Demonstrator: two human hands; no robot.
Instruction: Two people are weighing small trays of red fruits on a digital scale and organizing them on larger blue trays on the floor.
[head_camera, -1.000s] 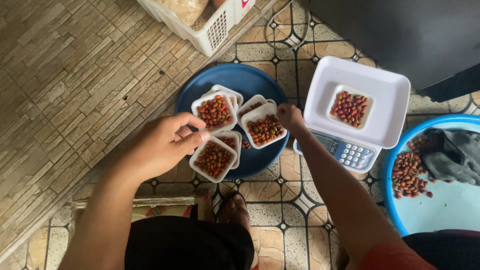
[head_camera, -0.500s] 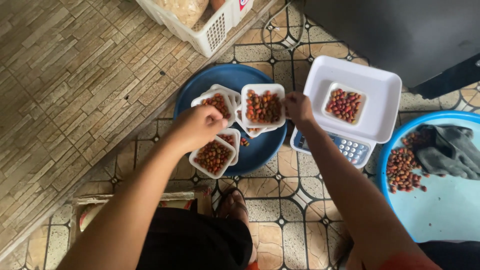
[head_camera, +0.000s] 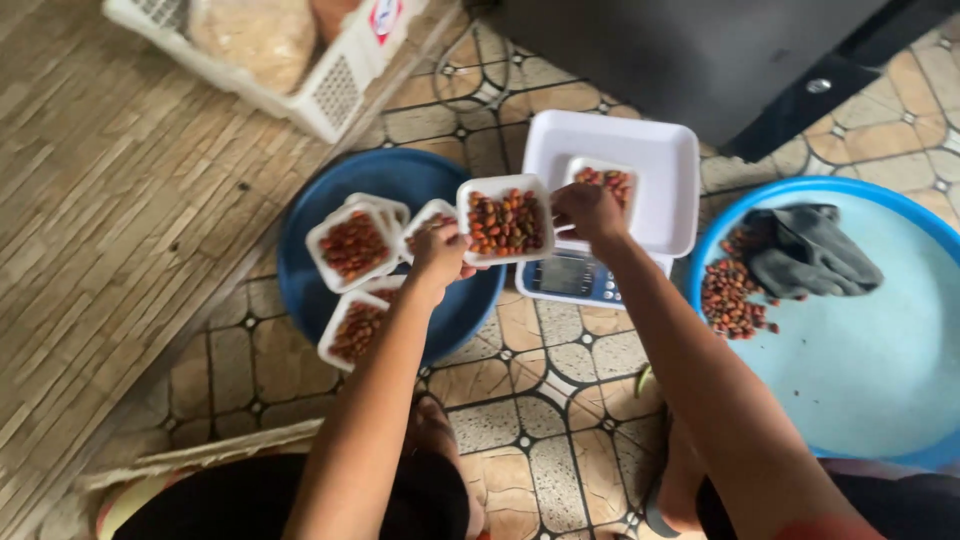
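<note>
Three small white trays of reddish-brown seeds already rest in the dark blue basin (head_camera: 300, 240) on the tiled floor: one (head_camera: 352, 246) at the upper left, one (head_camera: 356, 328) at the lower edge, and one (head_camera: 428, 222) partly behind the left hand. A fourth filled tray (head_camera: 505, 221) is in the air between the basin and the scale (head_camera: 570, 275), the left hand (head_camera: 440, 252) grasping its near left corner and the right hand (head_camera: 588, 210) pinching its right edge, fingers of both closed on the rim. On the scale's large white pan (head_camera: 660, 165) sits another small tray (head_camera: 607, 183), so weighing looks part done. A loose heap of seeds (head_camera: 730, 295) beside a dark cloth (head_camera: 810, 250) in the light blue basin (head_camera: 860, 370) suggests plenty is left to portion.

Empty trays seem to be stacked under the upper-left one, though I cannot count them. The scale's display is unreadable, the right fingers cover part of the pan tray, and the white crate (head_camera: 330, 80) at the top is cut off.
</note>
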